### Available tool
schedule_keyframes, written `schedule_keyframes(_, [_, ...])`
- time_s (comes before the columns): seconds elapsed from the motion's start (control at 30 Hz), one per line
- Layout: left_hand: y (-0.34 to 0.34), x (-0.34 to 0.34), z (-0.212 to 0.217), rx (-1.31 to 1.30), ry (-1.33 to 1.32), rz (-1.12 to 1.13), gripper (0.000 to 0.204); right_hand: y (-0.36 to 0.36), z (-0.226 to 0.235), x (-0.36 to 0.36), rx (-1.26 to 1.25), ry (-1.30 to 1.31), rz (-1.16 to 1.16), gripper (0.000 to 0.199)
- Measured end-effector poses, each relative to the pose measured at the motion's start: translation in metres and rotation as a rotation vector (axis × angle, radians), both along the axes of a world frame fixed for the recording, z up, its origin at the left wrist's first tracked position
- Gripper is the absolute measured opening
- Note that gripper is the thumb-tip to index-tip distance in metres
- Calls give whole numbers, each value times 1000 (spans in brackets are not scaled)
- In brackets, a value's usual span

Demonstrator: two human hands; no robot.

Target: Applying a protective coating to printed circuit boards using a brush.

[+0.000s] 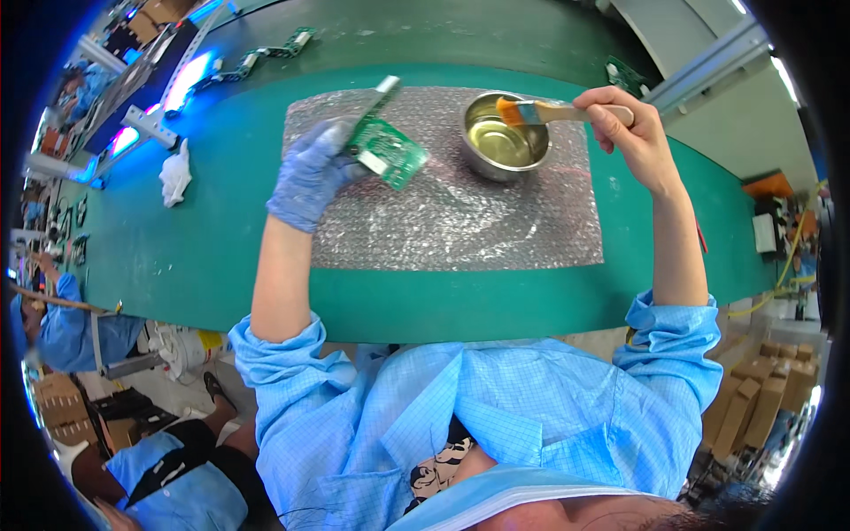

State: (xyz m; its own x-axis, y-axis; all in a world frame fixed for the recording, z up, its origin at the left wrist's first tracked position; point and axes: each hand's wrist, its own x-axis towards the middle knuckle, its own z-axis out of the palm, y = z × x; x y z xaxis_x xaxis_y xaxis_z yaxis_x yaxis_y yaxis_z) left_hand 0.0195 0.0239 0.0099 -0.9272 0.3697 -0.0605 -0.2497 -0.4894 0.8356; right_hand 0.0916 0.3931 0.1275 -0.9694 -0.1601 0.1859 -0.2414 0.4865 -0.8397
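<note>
Green bench lay before us, with bubble wrap spread on it and more boards at the back. Above the wrap, our gloved left hand was closed on the edge of a green board, its face exposed. Our bare right hand pinched a brush, bristles over a bowl of yellowish liquid. We judged the work underway but unfinished: board lifted, brush ready, the two well apart. How much of the board was wet, we could not tell. We could read no brand, label or writing.
</note>
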Motion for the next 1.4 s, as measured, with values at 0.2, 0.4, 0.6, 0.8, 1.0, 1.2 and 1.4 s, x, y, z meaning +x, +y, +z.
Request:
schedule_keyframes(0.2, [2,3,0,-52,-4,-111,44,-57,-10,-25,-73,28,326,24])
schedule_keyframes(0.4, [2,7,6,-164,-27,-144,43,-86,-23,-42,-98,41,468,23])
schedule_keyframes(0.6, [-1,9,7,-227,28,-134,38,-101,-21,-41,42,-52,424,24])
schedule_keyframes(0.8, [3,9,9,-192,58,22,32,-98,-44,-33,95,219,318,20])
schedule_keyframes(1.0, [0,11,17,-196,31,79,29,-87,-46,0,-56,38,251,19])
schedule_keyframes(1.2, [9,17,21,-269,54,60,30,-111,-47,-13,-67,304,272,19])
schedule_keyframes(1.4, [5,14,18,-242,46,74,32,-128,-45,-23,55,205,305,18])
